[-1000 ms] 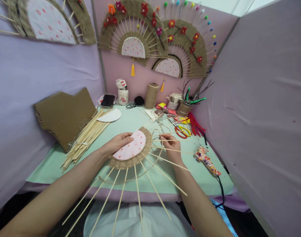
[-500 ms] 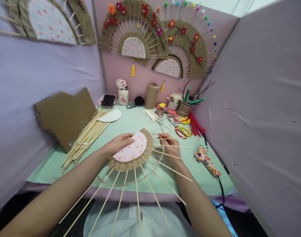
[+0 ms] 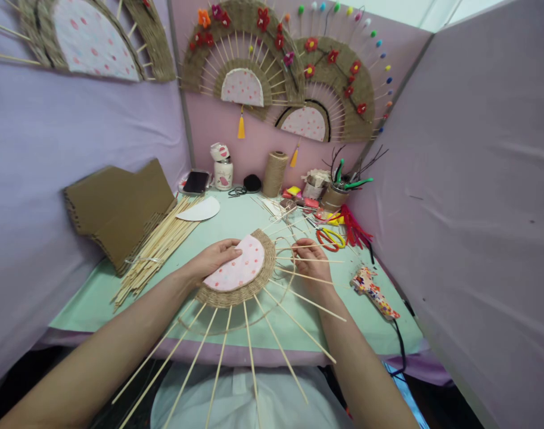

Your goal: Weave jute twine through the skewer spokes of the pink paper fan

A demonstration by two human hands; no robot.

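Over a mint-green cloth-covered bench (image 3: 240, 217), the left hand (image 3: 218, 256) grips a half-round, pink-dotted woven fan (image 3: 242, 268), presumably steadying its pale wooden spokes (image 3: 251, 357) while the right hand (image 3: 314, 267) pinches tan twine (image 3: 291, 285) among them.

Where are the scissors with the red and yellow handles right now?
In the head view, the scissors with red and yellow handles lie on the pale green tabletop, just beyond the person's right hand and left of the fuzzy red strips.

sticks (image 3: 251, 357): matt wood | woven band (image 3: 269, 262): rough twine | half-disc (image 3: 242, 267): smooth, perhaps cloth
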